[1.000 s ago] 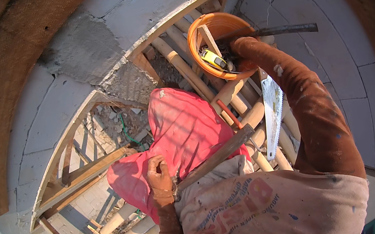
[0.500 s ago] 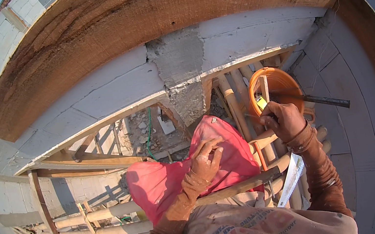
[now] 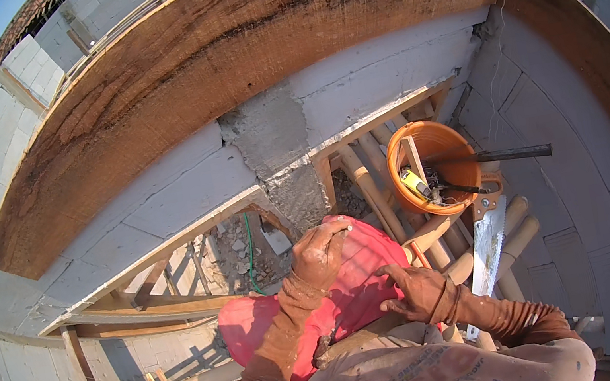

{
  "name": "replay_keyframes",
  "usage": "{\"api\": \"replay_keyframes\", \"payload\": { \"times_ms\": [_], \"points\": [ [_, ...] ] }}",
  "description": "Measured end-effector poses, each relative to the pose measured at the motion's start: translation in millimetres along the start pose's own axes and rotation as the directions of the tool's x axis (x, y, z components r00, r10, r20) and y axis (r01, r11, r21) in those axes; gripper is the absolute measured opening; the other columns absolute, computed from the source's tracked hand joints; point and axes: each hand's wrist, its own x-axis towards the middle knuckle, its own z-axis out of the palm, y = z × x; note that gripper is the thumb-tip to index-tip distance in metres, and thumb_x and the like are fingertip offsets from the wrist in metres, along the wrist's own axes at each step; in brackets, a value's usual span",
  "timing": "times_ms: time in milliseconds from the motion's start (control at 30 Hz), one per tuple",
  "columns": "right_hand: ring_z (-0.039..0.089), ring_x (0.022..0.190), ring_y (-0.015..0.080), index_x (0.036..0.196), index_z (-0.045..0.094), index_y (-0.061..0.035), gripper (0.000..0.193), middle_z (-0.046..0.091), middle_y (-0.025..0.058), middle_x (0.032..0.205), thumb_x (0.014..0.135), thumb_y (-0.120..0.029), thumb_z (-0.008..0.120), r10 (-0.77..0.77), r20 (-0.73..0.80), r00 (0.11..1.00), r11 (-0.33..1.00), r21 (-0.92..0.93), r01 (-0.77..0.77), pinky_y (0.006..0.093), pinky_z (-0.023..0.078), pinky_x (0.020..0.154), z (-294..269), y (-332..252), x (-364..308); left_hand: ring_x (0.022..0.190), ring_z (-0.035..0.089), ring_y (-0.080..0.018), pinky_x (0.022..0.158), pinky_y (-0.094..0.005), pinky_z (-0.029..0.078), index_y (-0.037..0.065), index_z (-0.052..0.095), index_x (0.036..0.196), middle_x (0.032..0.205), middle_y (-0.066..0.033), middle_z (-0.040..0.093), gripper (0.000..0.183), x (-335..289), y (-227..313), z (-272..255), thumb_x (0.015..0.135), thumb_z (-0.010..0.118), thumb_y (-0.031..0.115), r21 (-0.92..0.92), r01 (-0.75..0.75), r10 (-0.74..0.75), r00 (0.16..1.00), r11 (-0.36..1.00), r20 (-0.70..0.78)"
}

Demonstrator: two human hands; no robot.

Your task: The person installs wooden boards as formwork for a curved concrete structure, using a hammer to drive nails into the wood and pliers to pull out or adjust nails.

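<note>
The left hand [image 3: 316, 257] curls over the red trousers [image 3: 366, 249]; whether its grip has hold of anything I cannot tell. Near their right edge, the right hand [image 3: 421, 294] has a loose, empty grip, thumb and fingers parted. Farther right, a handsaw [image 3: 488, 242] lies beside an orange bucket [image 3: 448, 137] containing a yellow tape measure [image 3: 414, 184].

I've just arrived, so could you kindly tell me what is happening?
A person's left hand and right hand are over the pink trousers, the right open; whether the left grips something is unclear. To the right, an orange bucket holds a yellow tape measure and a wooden stick, a handsaw beside it.
</note>
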Motion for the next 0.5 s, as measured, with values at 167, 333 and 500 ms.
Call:
{"api": "replay_keyframes", "payload": {
  "times_ms": [167, 333, 500],
  "points": [
    [0.064, 0.083, 0.0336, 0.119, 0.050, -0.0114, 0.055, 0.065, 0.0111, 0.094, 0.077, -0.043, 0.065, -0.049, 0.046, 0.998, 0.924, -0.376, 0.062, 0.0489, 0.041, 0.089, 50.0, 31.7, -52.6, 0.079, 0.063, -0.0115, 0.070, -0.0250, 0.050, 0.003, 0.063, 0.096, 0.089, -0.0074, 0.069, 0.009, 68.6, 5.5, -18.3, 0.089, 0.059, 0.006, -0.139, 0.114, -0.111, 0.993, 0.984, 0.028],
    [0.065, 0.079, 0.0321, 0.114, 0.053, -0.0101, 0.059, 0.066, 0.0105, 0.081, 0.075, -0.053, 0.064, 0.280, 0.320, 0.905, 0.945, -0.260, -0.201, 0.0436, 0.048, 0.077, 35.5, 39.9, -43.9, 0.082, 0.062, -0.0128, 0.074, -0.0266, 0.050, 0.003, 0.061, 0.096, 0.092, -0.0071, 0.068, 0.009, 144.8, 21.7, -24.2, 0.088, 0.062, 0.008, -0.082, -0.167, 0.158, 0.982, 0.983, -0.106],
    [0.065, 0.075, 0.0274, 0.101, 0.062, -0.0119, 0.056, 0.065, 0.0091, 0.075, 0.075, -0.061, 0.062, 0.302, 0.286, 0.909, 0.927, 0.135, -0.350, 0.0386, 0.049, 0.070, 24.1, 56.1, -54.9, 0.085, 0.062, -0.0135, 0.076, -0.0251, 0.052, 0.003, 0.062, 0.098, 0.098, -0.0070, 0.064, 0.010, 211.4, 22.0, -30.0, 0.088, 0.062, 0.006, 0.047, -0.417, 0.420, 0.898, 0.908, -0.133]
  ]
}}
